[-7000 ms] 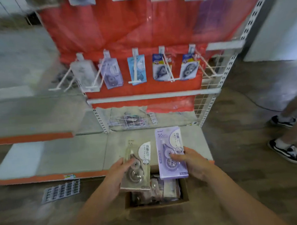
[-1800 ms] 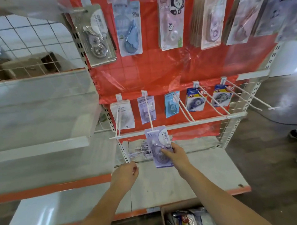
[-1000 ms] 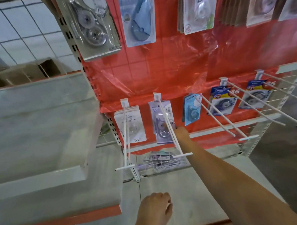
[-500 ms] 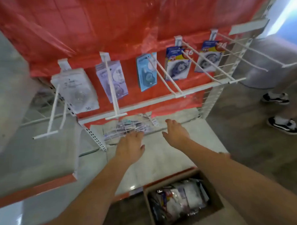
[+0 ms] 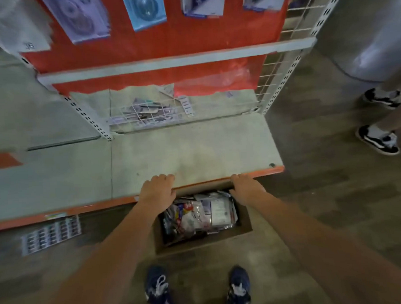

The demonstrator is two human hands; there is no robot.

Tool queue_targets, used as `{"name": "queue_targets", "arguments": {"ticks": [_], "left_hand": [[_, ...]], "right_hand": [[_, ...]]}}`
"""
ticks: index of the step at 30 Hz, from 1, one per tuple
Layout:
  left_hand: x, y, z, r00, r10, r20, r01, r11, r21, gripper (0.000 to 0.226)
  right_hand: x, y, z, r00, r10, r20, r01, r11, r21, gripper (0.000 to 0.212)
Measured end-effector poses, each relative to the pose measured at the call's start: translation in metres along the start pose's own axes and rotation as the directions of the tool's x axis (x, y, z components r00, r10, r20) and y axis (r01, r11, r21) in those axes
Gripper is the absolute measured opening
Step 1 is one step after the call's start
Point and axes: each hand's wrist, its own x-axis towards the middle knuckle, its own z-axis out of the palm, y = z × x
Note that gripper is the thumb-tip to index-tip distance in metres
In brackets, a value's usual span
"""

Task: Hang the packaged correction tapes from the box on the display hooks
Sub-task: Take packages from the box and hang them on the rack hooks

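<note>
Dim, flat indoor light, colours muted. Brightest patch is a soft sheen on the grey floor [image 5: 372,52] at upper right. Hanging packets [image 5: 142,9] along top edge smeared by motion blur. Wide-angle bending at edges; forearms stretch toward lower corners. Box [image 5: 203,241] interior shadowed, contents soft.

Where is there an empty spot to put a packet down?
The grey bottom shelf is bare between the wire basket behind and the orange edge in front. The cardboard box is crammed with packets.
</note>
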Motion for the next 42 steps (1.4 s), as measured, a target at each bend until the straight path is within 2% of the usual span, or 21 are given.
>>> {"name": "queue_targets", "arguments": {"ticks": [6, 10, 15, 17, 21, 25, 30, 35, 38, 42], "left_hand": [[0.027, 0.002, 0.089, 0.995, -0.015, 0.099, 0.004, 0.994, 0.114, 0.032], [0.062, 0.003, 0.164, 0.984, 0.023, 0.177, -0.057, 0.980, 0.189, 0.031], [0.106, 0.000, 0.261, 0.953, 0.194, 0.234, -0.255, 0.930, 0.265, 0.036], [0.124, 0.000, 0.294, 0.938, 0.270, 0.217, -0.327, 0.897, 0.297, 0.039], [0.156, 0.002, 0.336, 0.921, 0.329, 0.207, -0.382, 0.865, 0.325, 0.043], [0.177, 0.000, 0.354, 0.927, 0.320, 0.194, -0.369, 0.869, 0.330, 0.048], [0.197, -0.006, 0.353, 0.927, 0.329, 0.182, -0.376, 0.793, 0.480, 0.047], [0.200, -0.009, 0.357, 0.941, 0.275, 0.199, -0.339, 0.776, 0.531, 0.043], [0.198, -0.014, 0.359, 0.936, 0.278, 0.217, -0.353, 0.726, 0.591, 0.031], [0.192, -0.023, 0.357, 0.937, 0.257, 0.239, -0.350, 0.703, 0.618, 0.029]], "right_hand": [[0.046, 0.048, 0.095, 0.992, 0.055, 0.117, -0.059, 0.998, 0.036, 0.030], [0.090, 0.059, 0.167, 0.987, 0.003, 0.163, 0.004, 0.999, -0.042, 0.030], [0.159, 0.069, 0.223, 0.980, -0.079, 0.181, 0.111, 0.979, -0.172, 0.029], [0.183, 0.073, 0.241, 0.979, -0.121, 0.164, 0.160, 0.956, -0.248, 0.032], [0.223, 0.075, 0.275, 0.966, -0.198, 0.166, 0.248, 0.889, -0.384, 0.039], [0.242, 0.066, 0.304, 0.929, -0.322, 0.180, 0.367, 0.751, -0.549, 0.044], [0.250, 0.049, 0.327, 0.913, -0.332, 0.236, 0.402, 0.641, -0.654, 0.052], [0.262, 0.054, 0.338, 0.887, -0.330, 0.324, 0.439, 0.381, -0.814, 0.057], [0.266, 0.060, 0.343, 0.873, -0.316, 0.371, 0.453, 0.248, -0.856, 0.069], [0.268, 0.065, 0.344, 0.849, -0.338, 0.407, 0.466, 0.113, -0.878, 0.085]]}}
